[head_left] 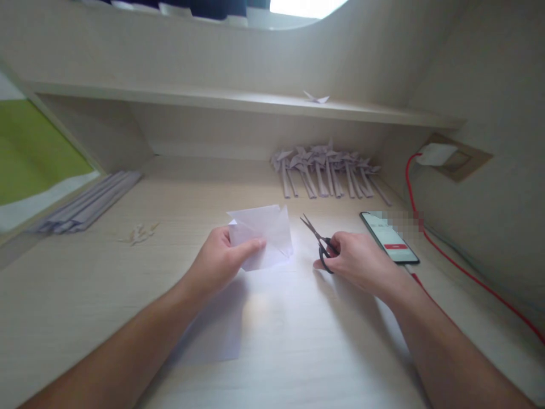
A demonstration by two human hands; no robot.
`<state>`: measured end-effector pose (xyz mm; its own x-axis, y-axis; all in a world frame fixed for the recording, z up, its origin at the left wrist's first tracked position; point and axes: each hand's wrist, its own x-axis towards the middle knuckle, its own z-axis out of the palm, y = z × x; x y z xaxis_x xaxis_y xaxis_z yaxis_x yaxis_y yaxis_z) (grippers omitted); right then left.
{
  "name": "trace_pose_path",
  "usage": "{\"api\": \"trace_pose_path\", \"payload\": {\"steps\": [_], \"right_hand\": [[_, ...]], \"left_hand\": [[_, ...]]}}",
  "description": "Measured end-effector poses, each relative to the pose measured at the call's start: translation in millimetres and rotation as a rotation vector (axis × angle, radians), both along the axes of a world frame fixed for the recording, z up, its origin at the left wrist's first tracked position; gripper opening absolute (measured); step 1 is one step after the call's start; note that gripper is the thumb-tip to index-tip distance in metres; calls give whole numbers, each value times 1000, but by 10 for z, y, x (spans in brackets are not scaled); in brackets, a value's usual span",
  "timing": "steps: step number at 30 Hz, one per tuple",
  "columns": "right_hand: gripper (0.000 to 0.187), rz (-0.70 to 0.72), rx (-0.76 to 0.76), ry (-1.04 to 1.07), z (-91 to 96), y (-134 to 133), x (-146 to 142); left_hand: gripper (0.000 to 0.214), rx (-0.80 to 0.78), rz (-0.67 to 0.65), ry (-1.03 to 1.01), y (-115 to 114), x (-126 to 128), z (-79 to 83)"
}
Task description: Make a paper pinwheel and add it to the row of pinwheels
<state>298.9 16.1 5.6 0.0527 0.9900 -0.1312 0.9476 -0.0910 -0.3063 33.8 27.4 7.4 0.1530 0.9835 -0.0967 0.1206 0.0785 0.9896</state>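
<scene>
1. left hand [223, 250]: closed in a pinch, thumb laid across the near face of the white paper piece [258, 224]; the other fingers are mostly hidden behind it.
2. white paper piece: located in front of the person, near the middle of the desk [179, 307], with pointed flaps at its upper corners.
3. right hand [353, 255]: curled around the handles of the scissors [317, 233]; which finger sits in which loop cannot be told.
4. scissors: black handles, blades slightly parted, tips directed up and left, near the paper piece but apart from it.
5. paper sheet [221, 335]: flat on the desk, partly under the left forearm.
6. paper pinwheels [326, 165]: grouped in a row at the rear right, sticks toward the person.
7. rolled paper sticks [91, 201]: stacked at the left edge; small pale scraps [139, 233] lie just beside them.
8. phone [392, 238]: screen lit, right of the scissors, near the red cable [481, 275].
</scene>
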Motion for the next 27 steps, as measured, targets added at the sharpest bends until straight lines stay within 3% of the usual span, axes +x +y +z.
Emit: {"api": "trace_pose_path", "payload": {"steps": [9, 18, 27], "right_hand": [[16, 37, 70, -31, 19, 30, 117], [24, 49, 193, 1, -106, 98, 81], [14, 162, 132, 61, -105, 68, 67]], "left_hand": [[21, 51, 8, 76, 2, 18, -56], [24, 57, 19, 73, 57, 10, -155], [26, 89, 25, 57, 101, -25, -185]]}}
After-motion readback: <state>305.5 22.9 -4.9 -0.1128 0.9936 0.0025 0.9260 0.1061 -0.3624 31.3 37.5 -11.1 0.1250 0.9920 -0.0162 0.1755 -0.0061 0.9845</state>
